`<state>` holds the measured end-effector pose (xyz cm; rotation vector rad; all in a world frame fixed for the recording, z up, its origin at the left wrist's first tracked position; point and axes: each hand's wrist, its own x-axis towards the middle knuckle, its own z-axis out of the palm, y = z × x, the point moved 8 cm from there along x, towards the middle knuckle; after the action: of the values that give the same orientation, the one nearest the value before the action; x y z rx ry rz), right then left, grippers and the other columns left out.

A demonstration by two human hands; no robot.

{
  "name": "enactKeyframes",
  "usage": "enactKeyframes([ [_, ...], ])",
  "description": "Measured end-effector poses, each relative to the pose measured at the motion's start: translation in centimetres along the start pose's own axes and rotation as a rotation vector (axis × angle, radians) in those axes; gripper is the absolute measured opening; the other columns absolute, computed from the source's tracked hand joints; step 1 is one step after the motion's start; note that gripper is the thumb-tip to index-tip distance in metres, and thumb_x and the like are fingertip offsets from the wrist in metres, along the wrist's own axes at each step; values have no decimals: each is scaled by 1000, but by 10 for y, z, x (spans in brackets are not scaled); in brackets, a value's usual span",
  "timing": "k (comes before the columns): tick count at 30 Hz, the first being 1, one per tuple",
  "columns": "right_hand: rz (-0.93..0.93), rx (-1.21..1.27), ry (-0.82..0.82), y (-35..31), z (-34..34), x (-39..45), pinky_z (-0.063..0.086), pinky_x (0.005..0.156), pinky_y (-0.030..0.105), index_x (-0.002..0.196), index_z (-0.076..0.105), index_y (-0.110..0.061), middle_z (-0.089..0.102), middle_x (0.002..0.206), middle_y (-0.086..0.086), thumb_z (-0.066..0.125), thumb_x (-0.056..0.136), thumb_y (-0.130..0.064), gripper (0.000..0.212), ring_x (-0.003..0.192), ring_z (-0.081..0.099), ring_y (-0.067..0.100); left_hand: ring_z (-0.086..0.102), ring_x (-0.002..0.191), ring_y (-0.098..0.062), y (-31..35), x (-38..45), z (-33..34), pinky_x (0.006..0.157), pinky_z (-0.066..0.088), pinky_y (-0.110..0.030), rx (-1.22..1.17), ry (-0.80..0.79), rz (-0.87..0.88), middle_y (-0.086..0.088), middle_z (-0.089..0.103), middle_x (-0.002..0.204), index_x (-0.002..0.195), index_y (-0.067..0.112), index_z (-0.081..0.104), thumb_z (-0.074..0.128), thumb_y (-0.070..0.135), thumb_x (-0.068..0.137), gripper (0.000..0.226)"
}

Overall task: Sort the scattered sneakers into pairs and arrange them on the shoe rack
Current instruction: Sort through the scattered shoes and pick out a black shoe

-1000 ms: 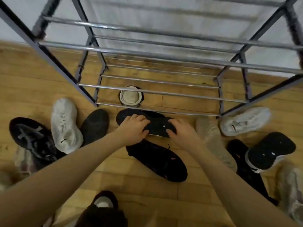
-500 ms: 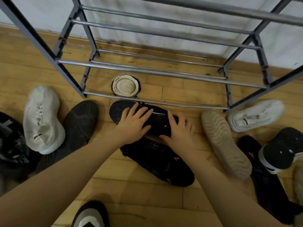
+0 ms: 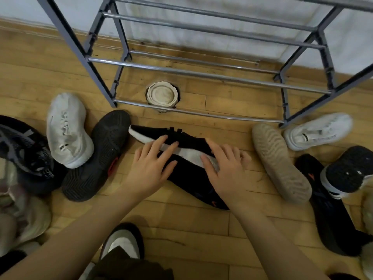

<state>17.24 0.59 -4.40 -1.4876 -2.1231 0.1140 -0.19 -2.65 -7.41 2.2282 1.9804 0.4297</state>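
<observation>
A black sneaker with a white midsole (image 3: 182,136) lies tipped on its side on the wooden floor in front of the shoe rack (image 3: 201,74). My left hand (image 3: 152,168) grips its sole edge near the middle. My right hand (image 3: 224,170) holds its heel end, fingers spread. Under it lies a second black sneaker with orange marks (image 3: 191,184). To the left are a white sneaker (image 3: 66,130) and a black sneaker turned sole up (image 3: 96,156). To the right are a beige sole-up sneaker (image 3: 280,160) and another white sneaker (image 3: 319,131). The rack's shelves hold no shoes.
A dark grey-laced sneaker (image 3: 24,152) lies far left. A black knit sneaker (image 3: 351,170) rests on a long black one (image 3: 333,215) at the right. A black and white shoe (image 3: 123,241) is near the bottom. A round floor cap (image 3: 162,96) sits under the rack.
The black sneaker under my hands has rolled from sole up onto its side, so its white midsole and laces show. The camera has moved closer and lower.
</observation>
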Motion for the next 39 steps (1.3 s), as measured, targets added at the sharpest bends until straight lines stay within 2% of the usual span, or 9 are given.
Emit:
enactKeyframes([
  [4, 248, 40, -383, 16, 40, 4, 20, 103, 44, 145, 24, -35, 36, 141, 11, 29, 92, -62, 60, 123, 33, 30, 35, 119, -34, -17, -1, -7, 91, 36, -50, -12, 82, -143, -9, 32, 137, 140, 30, 35, 35, 49, 92, 52],
  [7, 203, 10, -690, 14, 69, -18, 10, 111, 50, 143, -5, -50, 22, 153, 12, 3, 86, -72, 61, 138, 21, 33, 25, 132, -40, -31, 16, -4, 101, 24, -57, 1, 15, -269, -14, 30, 145, 141, 34, 32, 32, 57, 89, 56],
  [13, 137, -98, -776, 25, 72, -18, 8, 112, 51, 137, -10, -60, 9, 157, 13, 3, 80, -77, 61, 142, 10, 35, 3, 138, -49, -58, -5, 19, 105, 10, -65, 153, -184, -452, -14, 10, 156, 144, 40, 21, 15, 80, 76, 80],
  [16, 120, -52, -879, 32, 74, -13, 17, 111, 48, 139, -8, -59, 12, 156, 13, 17, 74, -81, 73, 139, 21, 34, 19, 132, -51, -65, -14, 20, 102, 23, -61, 99, -219, -511, -18, 6, 155, 146, 36, 18, 13, 84, 70, 90],
  [24, 209, 25, -527, 43, 35, -16, 33, 101, 45, 141, 27, -48, 42, 136, 8, 36, 75, -79, 74, 122, 39, 28, 45, 108, -53, -35, 22, 2, 88, 39, -58, 80, -67, -207, -23, 36, 141, 138, 18, 42, 35, 67, 81, 75],
  [28, 154, -7, -251, 58, -7, -17, 48, 74, 42, 139, 42, -27, 56, 109, 10, 42, 86, -58, 61, 92, 57, 28, 50, 100, -48, 11, 45, 13, 82, 42, -54, 60, -112, -4, -19, 37, 142, 137, 19, 42, 34, 62, 84, 69],
  [32, 155, -170, -410, 66, -4, -37, 45, 82, 46, 142, 37, -28, 56, 119, 8, 30, 86, -65, 67, 102, 55, 31, 43, 109, -51, 67, 71, 34, 87, 40, -58, 6, -168, 108, -19, 35, 143, 137, 13, 42, 42, 54, 87, 64],
  [36, 363, -178, -580, 113, 0, -61, 21, 108, 51, 147, 15, -40, 24, 153, 8, 14, 76, -78, 81, 137, 23, 33, 24, 125, -52, 81, 96, 51, 100, 30, -61, -27, -189, 168, -15, 14, 153, 143, 12, 31, 50, 46, 89, 66],
  [39, 363, -73, -648, 128, 8, -66, 30, 103, 48, 147, 11, -42, 26, 151, 8, 12, 73, -82, 84, 132, 32, 34, 25, 125, -56, 92, 111, 56, 97, 30, -65, 42, -186, 290, -13, 16, 154, 142, 17, 35, 48, 46, 89, 62],
])
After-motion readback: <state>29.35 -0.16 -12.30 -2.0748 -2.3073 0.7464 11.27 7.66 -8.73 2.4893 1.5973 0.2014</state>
